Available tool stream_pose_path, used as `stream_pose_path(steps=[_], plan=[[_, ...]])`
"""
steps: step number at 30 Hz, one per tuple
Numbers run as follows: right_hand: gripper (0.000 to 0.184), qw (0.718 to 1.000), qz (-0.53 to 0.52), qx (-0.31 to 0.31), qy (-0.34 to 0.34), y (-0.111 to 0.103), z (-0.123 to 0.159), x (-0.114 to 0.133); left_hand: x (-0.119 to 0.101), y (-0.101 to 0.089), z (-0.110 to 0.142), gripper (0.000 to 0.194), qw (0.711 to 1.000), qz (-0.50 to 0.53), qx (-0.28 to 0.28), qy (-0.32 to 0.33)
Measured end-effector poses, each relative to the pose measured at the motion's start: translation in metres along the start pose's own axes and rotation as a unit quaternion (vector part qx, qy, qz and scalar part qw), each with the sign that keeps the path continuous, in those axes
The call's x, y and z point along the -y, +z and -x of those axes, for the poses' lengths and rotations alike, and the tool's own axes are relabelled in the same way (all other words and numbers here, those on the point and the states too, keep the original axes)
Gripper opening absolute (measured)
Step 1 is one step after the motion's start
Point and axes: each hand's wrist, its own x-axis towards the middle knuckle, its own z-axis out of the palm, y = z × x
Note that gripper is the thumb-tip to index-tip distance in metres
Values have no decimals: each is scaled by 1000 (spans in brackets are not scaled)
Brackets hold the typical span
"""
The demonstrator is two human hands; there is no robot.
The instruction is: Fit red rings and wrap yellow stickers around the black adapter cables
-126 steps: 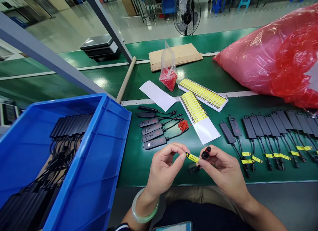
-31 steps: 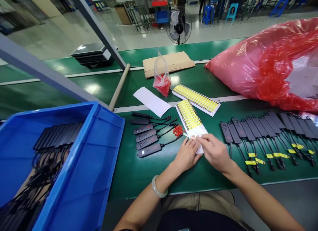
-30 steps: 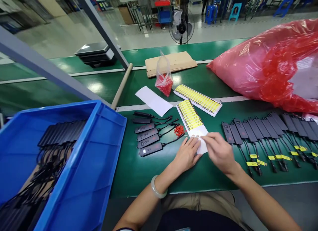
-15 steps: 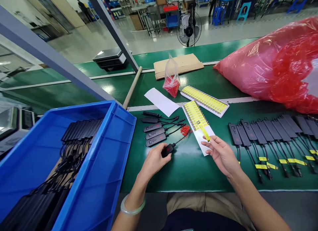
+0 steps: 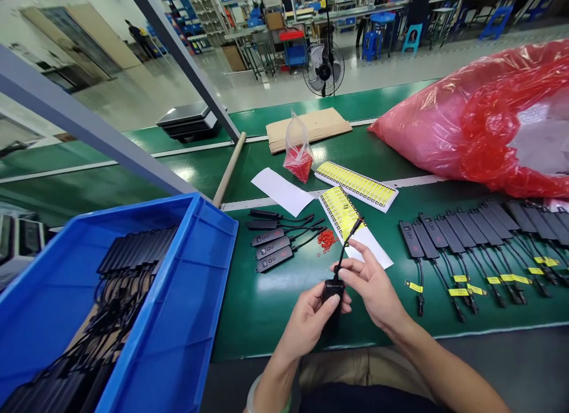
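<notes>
My left hand (image 5: 306, 321) is closed around a black controller box (image 5: 333, 290), held upright above the green bench near its front edge. A short black cable (image 5: 343, 256) rises from the box's top, its plug end pointing up and right. My right hand (image 5: 368, 282) is closed at the cable's base, thumb and fingers pinching it. Whether the yellow label is still between those fingers is hidden. Behind the cable lies a sheet of yellow labels (image 5: 335, 208), partly bare white. Small red rings (image 5: 326, 240) lie loose to the left of it.
Several black controllers (image 5: 273, 260) lie left of the rings. A row of labelled controllers (image 5: 453, 238) runs along the right. A blue bin (image 5: 222, 265) of controllers stands at left. A second label sheet (image 5: 358, 186), a bag of red bits (image 5: 299, 161) and a big red bag (image 5: 427, 122) lie behind.
My left hand has lifted the controller from the bench and moved right, turning its cable upward. My right hand has brought the yellow label from over the sheet to the cable, where it pinches.
</notes>
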Motion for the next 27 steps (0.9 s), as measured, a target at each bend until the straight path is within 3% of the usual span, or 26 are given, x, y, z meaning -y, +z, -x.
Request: stream_pose_path(steps=[4, 7, 12, 16, 18, 20, 22, 27], plan=[[58, 986, -51, -111, -110, -7, -4, 19, 1, 5, 10, 24, 998, -19, 39, -36], [60, 983, -62, -121, -120, -8, -4, 29, 2, 8, 10, 26, 998, -5, 54, -39], [61, 991, -27, -73, -108, -3, 0, 25, 2, 15, 0, 17, 994, 75, -71, 17], [59, 988, -10, -75, -137, -8, 0, 25, -5, 21, -4, 15, 985, 117, -128, 11], [47, 982, 20, -73, -170, -14, 2, 29, -10, 22, -4, 16, 976, 150, -159, -4], [27, 979, 62, -53, -186, -18, 8, 34, -13, 24, -4, 18, 965, 186, -185, -17], [11, 982, 105, 3, -158, -20, 14, 38, -15, 25, -5, 20, 955, 216, -202, -24], [22, 982, 125, 134, -34, -12, 18, 36, -15, 30, -5, 27, 946, 256, -197, -26]])
